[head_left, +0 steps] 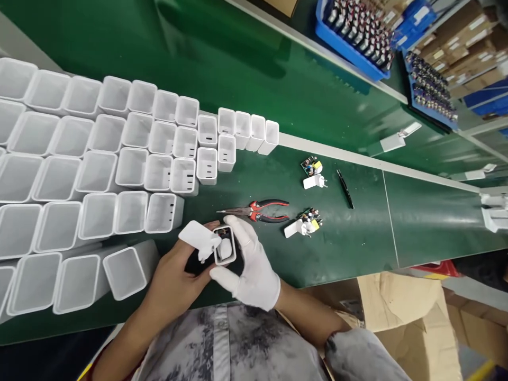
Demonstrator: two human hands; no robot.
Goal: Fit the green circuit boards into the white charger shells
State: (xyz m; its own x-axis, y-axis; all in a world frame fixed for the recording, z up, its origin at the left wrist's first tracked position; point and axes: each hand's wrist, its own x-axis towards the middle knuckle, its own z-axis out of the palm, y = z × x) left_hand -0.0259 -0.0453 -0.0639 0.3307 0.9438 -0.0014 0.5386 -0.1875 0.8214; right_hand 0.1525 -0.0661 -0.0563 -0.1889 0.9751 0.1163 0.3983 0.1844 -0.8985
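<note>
My bare left hand [178, 272] pinches a white plug cover [197, 235] whose prongs point down. My right hand [248, 264], in a white glove, grips a white charger housing [225, 252] by its sides, open end up, with a part inside. The cover sits right at the housing's left rim, tilted. Both hands are low over the green mat [349, 233], near my chest.
Rows of empty white housings [99, 169] fill the left of the mat. Red-handled pliers [260, 210] lie just beyond my hands. Two circuit boards with plug parts [305, 225] [313, 174] and a black tool [345, 189] lie right. Blue trays [357, 32] stand behind; cardboard [405, 317] below.
</note>
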